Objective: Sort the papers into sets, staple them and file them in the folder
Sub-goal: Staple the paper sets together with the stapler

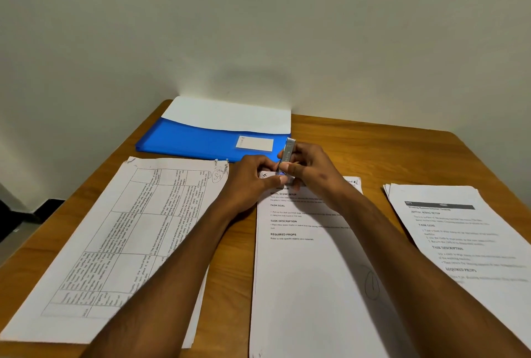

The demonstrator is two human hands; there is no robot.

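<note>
On a wooden table, just in front of the blue folder (198,140), the right hand (309,168) grasps a small stapler (287,156) over the middle paper set's (310,257) top corner while the left hand (253,176) pinches that corner; squaring the sheets before pressing seems wise.

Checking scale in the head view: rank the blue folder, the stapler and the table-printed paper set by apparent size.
1. Table-printed paper set, though nearness to the camera inflates it.
2. Blue folder.
3. Stapler, smallest.
</note>
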